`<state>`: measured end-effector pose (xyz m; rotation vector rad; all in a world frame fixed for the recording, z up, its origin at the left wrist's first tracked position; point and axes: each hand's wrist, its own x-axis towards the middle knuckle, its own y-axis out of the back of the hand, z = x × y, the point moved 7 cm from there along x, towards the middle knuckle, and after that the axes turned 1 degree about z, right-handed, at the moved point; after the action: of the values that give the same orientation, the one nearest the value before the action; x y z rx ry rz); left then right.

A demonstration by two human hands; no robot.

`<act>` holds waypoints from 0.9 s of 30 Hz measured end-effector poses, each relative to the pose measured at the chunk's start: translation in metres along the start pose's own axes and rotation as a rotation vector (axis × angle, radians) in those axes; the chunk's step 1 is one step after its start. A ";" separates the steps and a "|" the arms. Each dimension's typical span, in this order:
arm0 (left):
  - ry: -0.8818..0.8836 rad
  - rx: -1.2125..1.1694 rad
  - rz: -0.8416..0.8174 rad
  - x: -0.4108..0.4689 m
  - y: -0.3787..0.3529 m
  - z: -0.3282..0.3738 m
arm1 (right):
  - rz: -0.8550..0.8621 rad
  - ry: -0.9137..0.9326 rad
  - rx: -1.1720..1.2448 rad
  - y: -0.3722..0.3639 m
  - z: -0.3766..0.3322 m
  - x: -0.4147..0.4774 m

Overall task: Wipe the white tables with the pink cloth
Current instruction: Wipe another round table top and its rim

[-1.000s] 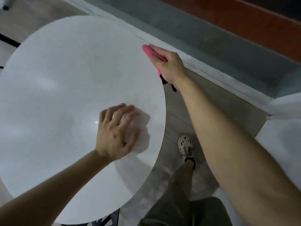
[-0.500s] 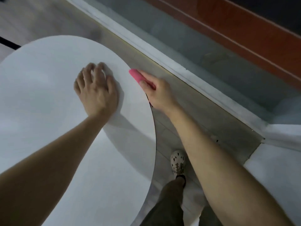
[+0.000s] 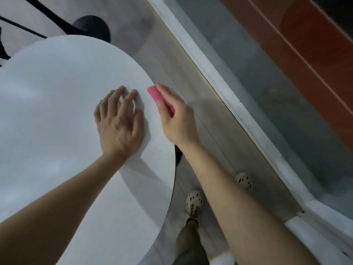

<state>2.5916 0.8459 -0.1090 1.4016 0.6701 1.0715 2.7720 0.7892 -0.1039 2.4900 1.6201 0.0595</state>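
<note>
A round white table (image 3: 57,96) fills the left half of the head view. My left hand (image 3: 118,123) lies flat on its top near the right rim, fingers spread and slightly bent. A pale patch shows under and beside that hand; I cannot tell if it is a cloth. My right hand (image 3: 177,119) grips the folded pink cloth (image 3: 153,93) and holds it against the table's right edge. A short pink end sticks out past the fingertips, and the rest is hidden in the palm.
A black round stool or base (image 3: 91,27) with dark rods stands beyond the table's far rim. Grey floor runs along the right to a white curb (image 3: 210,73) and a red-brown wall (image 3: 305,44). My feet in pale clogs (image 3: 193,203) stand by the table.
My left hand slid from the table's near middle to the right rim, close to my right hand. The right hand kept the pink cloth on the edge while the view shifted.
</note>
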 end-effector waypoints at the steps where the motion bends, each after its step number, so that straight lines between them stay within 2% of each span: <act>1: -0.002 0.003 0.006 0.000 0.001 0.001 | -0.063 0.029 -0.008 -0.005 -0.003 0.030; 4: 0.004 0.004 0.010 0.000 0.003 0.002 | -0.097 0.012 0.008 -0.008 -0.006 0.034; 6: 0.011 0.000 0.006 0.000 0.005 0.003 | -0.060 -0.008 0.010 0.007 -0.002 -0.015; 9: 0.013 0.000 -0.005 -0.002 0.004 0.004 | -0.096 0.023 -0.027 0.025 0.001 -0.076; 12: 0.008 0.005 0.003 -0.002 0.004 0.005 | -0.141 -0.006 -0.031 0.008 0.002 -0.014; 15: -0.006 0.018 0.016 -0.004 0.004 0.005 | -0.303 0.034 -0.044 -0.037 -0.013 0.098; 17: -0.003 0.020 0.005 -0.004 0.002 0.006 | -0.371 0.072 -0.107 -0.061 -0.021 0.140; 20: 0.019 0.006 0.001 -0.004 0.005 0.008 | -0.326 0.100 -0.125 -0.059 -0.025 0.122; 25: 0.016 -0.029 -0.003 -0.004 0.006 0.011 | -0.248 0.093 -0.131 -0.004 -0.004 0.033; 27: 0.023 -0.040 -0.002 -0.003 0.004 0.009 | -0.299 0.079 -0.144 -0.020 -0.005 0.059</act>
<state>2.5979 0.8388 -0.1043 1.3556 0.6635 1.0956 2.7773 0.8510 -0.1059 2.1423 1.9272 0.2290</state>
